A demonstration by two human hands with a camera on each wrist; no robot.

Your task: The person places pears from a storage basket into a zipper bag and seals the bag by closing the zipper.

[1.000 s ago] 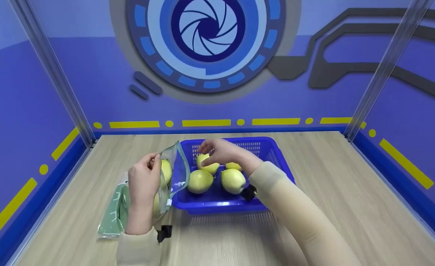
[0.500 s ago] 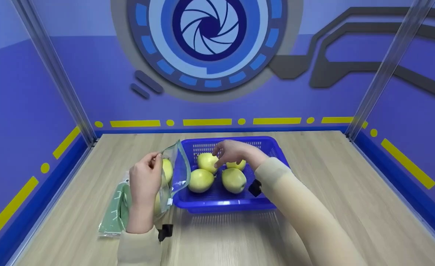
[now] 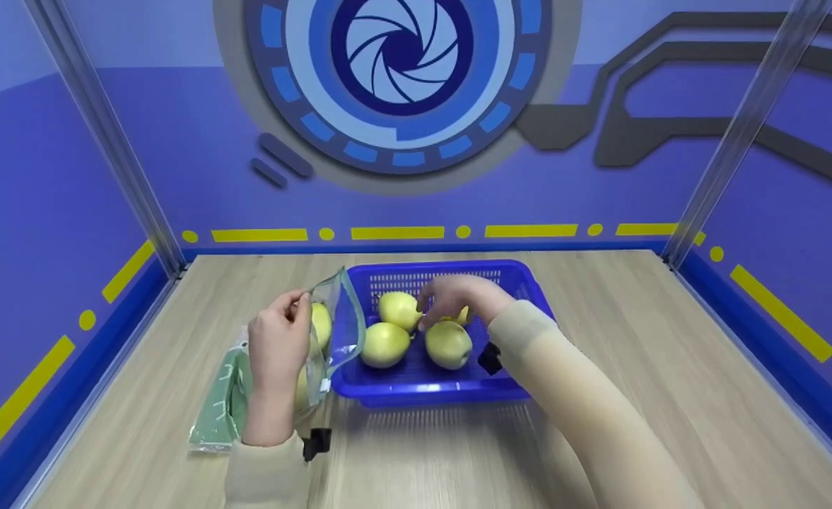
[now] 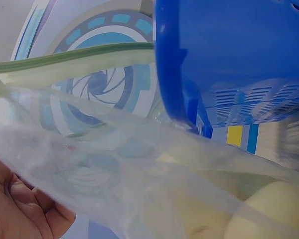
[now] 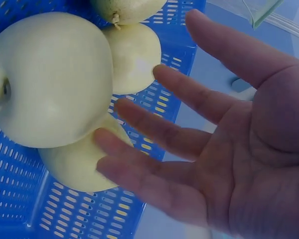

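My left hand (image 3: 278, 346) pinches the edge of a clear zip bag (image 3: 348, 322) with a green-edged mouth, which gapes toward the basket. Yellow-green apples (image 3: 321, 325) show through the bag's film. Beside it stands a blue plastic basket (image 3: 430, 390) with several more apples: front left (image 3: 385, 346), front right (image 3: 448, 345), back left (image 3: 398, 309), and a back right one (image 3: 464, 316) partly covered by my right hand (image 3: 458, 293). In the right wrist view that hand (image 5: 229, 149) has its fingers spread and holds nothing; the fingertips are close to the apples.
A flat green and clear package (image 3: 216, 406) lies on the wooden table (image 3: 613, 353) left of the left hand. Blue panels (image 3: 416, 212) close off the back and both sides. A black wrist camera (image 3: 317, 443) sits at the left sleeve.
My right hand has moved right inside the basket, from the back-left apple to above the back-right one. The left hand and the bag have stayed in place.
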